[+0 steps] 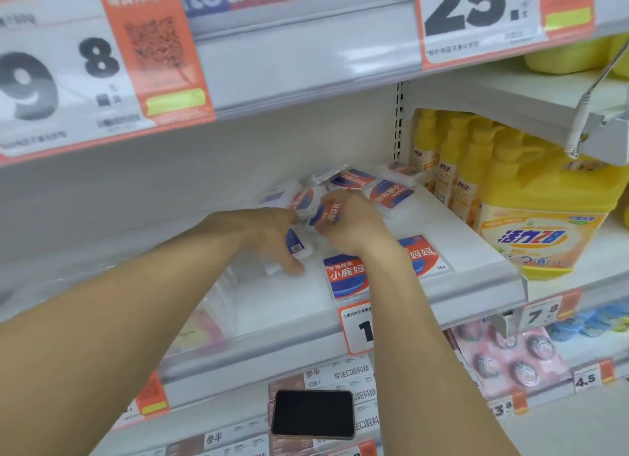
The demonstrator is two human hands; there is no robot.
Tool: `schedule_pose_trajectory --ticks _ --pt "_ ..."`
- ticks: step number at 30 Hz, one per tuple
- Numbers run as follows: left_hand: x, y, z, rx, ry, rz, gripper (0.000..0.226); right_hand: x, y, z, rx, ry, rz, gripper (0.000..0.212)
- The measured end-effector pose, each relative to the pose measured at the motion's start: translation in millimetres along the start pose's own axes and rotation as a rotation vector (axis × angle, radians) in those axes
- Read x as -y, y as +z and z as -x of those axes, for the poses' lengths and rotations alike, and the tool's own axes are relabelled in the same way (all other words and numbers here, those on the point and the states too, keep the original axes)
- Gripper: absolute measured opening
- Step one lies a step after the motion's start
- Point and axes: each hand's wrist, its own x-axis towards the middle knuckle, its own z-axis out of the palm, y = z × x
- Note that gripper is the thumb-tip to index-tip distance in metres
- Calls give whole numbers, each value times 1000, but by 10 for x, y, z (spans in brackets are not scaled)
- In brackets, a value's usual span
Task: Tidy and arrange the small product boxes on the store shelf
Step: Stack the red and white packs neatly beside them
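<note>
Right now a small white, red and blue box sits between the two hands, above the white shelf. The right hand pinches it, fingers curled round its right side. The left hand reaches in beside it, and its fingers curl round another small box lying on the shelf, the thumb pressed down near the shelf surface.

Behind the hands a loose heap of the same boxes lies tilted at odd angles; about five can be made out there (the blur makes an exact count uncertain). In front, two more boxes stand in a neat row at the shelf edge: one front box just left of the right wrist, and a second front box partly hidden behind that wrist.

To the right, across the shelf upright, stand three tall yellow bottles and one large yellow jug. A price tag hangs on the shelf rail below the front boxes. On the rail above, two large orange-edged price signs show: a left sign and a right sign. One dark phone lies flat on the lower shelf between the forearms.
</note>
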Motion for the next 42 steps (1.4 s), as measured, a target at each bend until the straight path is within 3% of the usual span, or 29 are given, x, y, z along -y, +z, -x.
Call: schedule_pose_trajectory --ticks 3,7,9,11,13,17,19,21,24,26,29,33,39,42 --pt "51 71 -30 -58 -6 -41 94 -11 43 -84 94 117 42 66" --pt "107 110 70 -245 -14 4 73 -111 -113 -149 120 158 100 82" --pt "113 127 131 -346 14 99 66 -190 -209 -110 184 199 29 79" --pt "89 117 167 -429 43 266 76 -254 -269 -94 155 148 -43 54" --pt "12 90 182 -453 24 531 86 -232 -342 -82 7 76 -77 37" --pt "-202 84 155 -505 3 1081 35 -255 -549 -83 -301 47 -208 46" --pt "-283 101 127 -508 -29 1372 33 -312 -648 -26 -334 95 -333 41" --pt "-358 142 79 -531 -80 1476 34 -405 -688 22 -365 152 -371 46" --pt "-487 264 -48 -530 -127 1448 26 -509 -687 40 -362 222 -377 51" --pt "-551 357 -118 -537 -141 1338 24 -553 -700 54 -370 215 -330 40" --pt "-588 417 -153 -591 -165 1158 38 -601 -724 68 -364 221 -284 26" --pt "-598 504 -126 -548 -213 786 51 -603 -739 42 -182 277 -238 25" --pt "-646 629 -168 -499 -237 630 70 -572 -716 29 -19 327 -48 42" --pt "-655 680 -175 -515 -213 598 71 -559 -695 4 39 329 -1 40"
